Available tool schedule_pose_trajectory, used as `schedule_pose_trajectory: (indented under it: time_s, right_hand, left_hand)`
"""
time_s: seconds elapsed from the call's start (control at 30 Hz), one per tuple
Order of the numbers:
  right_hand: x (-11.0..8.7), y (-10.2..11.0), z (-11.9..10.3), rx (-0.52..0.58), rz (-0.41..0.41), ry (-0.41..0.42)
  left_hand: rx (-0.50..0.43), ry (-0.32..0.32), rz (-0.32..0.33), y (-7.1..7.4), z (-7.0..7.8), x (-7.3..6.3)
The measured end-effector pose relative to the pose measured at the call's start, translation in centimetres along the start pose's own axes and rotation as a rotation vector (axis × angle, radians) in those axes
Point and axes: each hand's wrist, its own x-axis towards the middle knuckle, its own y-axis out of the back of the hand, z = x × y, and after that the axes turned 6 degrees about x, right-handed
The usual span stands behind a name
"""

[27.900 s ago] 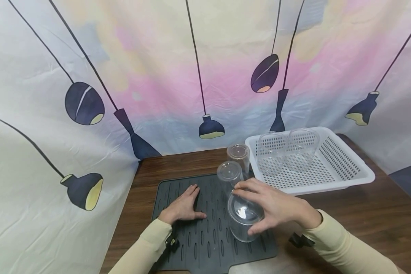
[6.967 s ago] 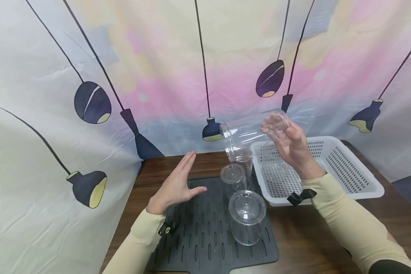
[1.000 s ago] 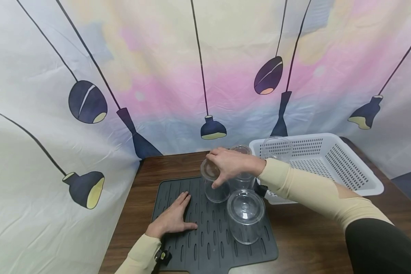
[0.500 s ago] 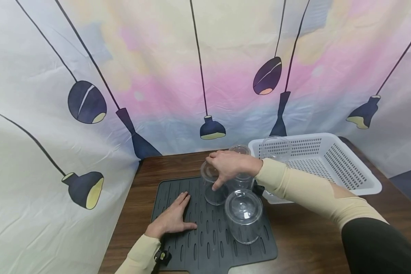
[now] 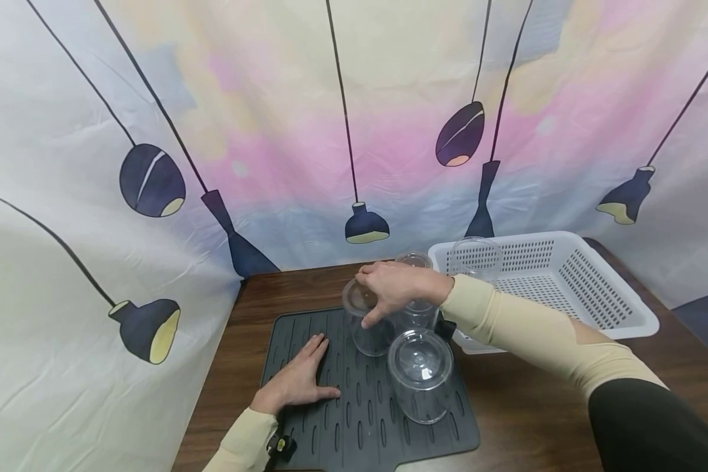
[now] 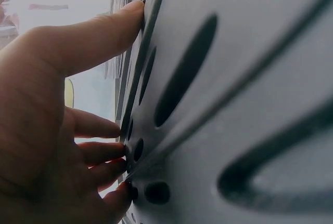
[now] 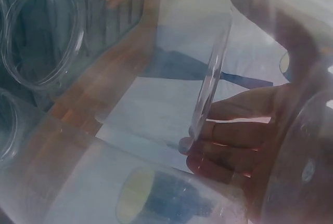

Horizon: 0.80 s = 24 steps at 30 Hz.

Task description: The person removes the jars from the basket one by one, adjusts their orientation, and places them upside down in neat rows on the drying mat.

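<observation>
In the head view my right hand (image 5: 395, 286) reaches across and grips an upside-down clear jar (image 5: 370, 337) near its top, thumb on the near side and fingers on the far side. This jar stands on the dark grey drying mat (image 5: 342, 432). In the right wrist view the fingers (image 7: 229, 156) show blurrily through clear walls. My left hand (image 5: 297, 379) rests on the mat's left part, fingers straight and thumb spread; the left wrist view shows its fingertips touching the ridged surface. Another upturned clear jar (image 5: 421, 387) stands in front, and one (image 5: 417, 319) is partly hidden behind my right wrist.
Behind my right hand another clear jar (image 5: 414, 259) shows its top. A white perforated basket (image 5: 631, 314) stands on the wooden table (image 5: 537, 406) at the right, with one clear jar (image 5: 476, 259) in it. A printed cloth hangs behind.
27.9 s ago the basket held two jars; it holds one now. A jar held tilted 7 s ago now stands on the mat under my right hand, nudged slightly nearer. The left hand has lowered.
</observation>
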Motion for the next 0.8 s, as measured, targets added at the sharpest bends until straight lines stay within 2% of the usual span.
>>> schedule_pose_trajectory:
  time_s: [0.43, 0.8]
  right_hand:
    - [-0.8, 0.4, 0.4, 0.105, 0.059, 0.051]
    - [-1.6, 0.9, 0.7, 0.151, 0.128, 0.084]
  left_hand:
    - [0.004, 0.008, -0.005, 0.0, 0.0, 0.1]
    - [0.007, 0.013, -0.004, -0.1, 0.0, 0.1]
